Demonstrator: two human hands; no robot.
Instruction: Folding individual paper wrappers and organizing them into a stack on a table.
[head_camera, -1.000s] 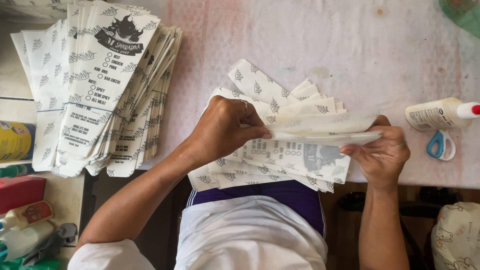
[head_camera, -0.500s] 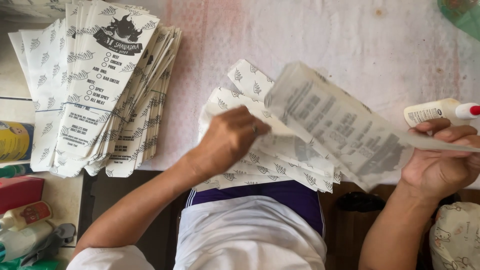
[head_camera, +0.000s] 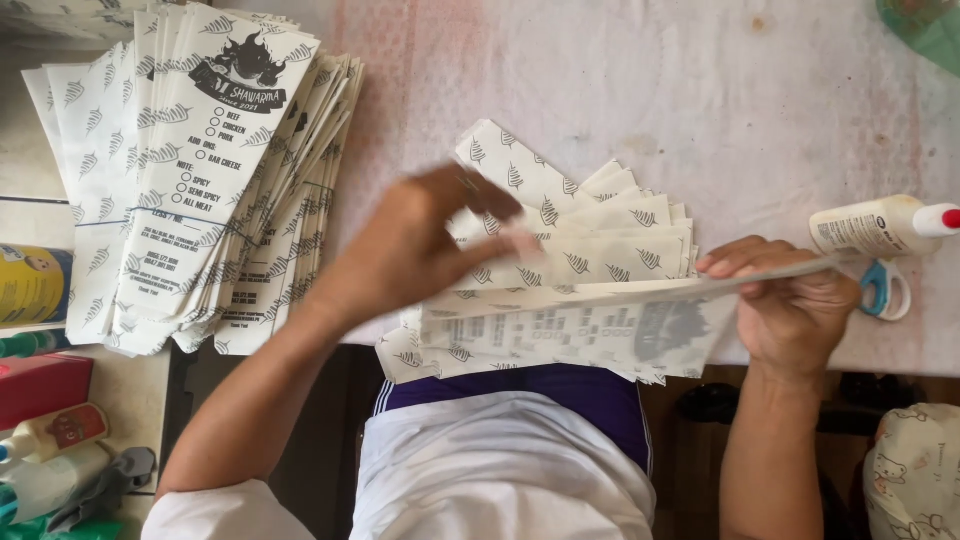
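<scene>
A fanned stack of white printed paper sheets (head_camera: 590, 230) lies on the table in front of me. My right hand (head_camera: 790, 305) pinches one printed paper sheet (head_camera: 600, 325) by its right end and holds it flat, edge-on, just above the stack. My left hand (head_camera: 430, 240) hovers over the stack's left part, blurred, with its fingers spread near the sheet's left end. Whether those fingers touch the sheet is unclear.
A larger pile of finished paper pouches (head_camera: 190, 170) fans out at the left. A white glue bottle with a red cap (head_camera: 880, 225) and blue-handled scissors (head_camera: 880, 290) lie at the right. Bottles and a red box (head_camera: 40, 385) sit at the lower left.
My right hand had swung the sheet up and to the right by the glue bottle; now it has brought it back down flat over the stack. My left hand lifted off the stack.
</scene>
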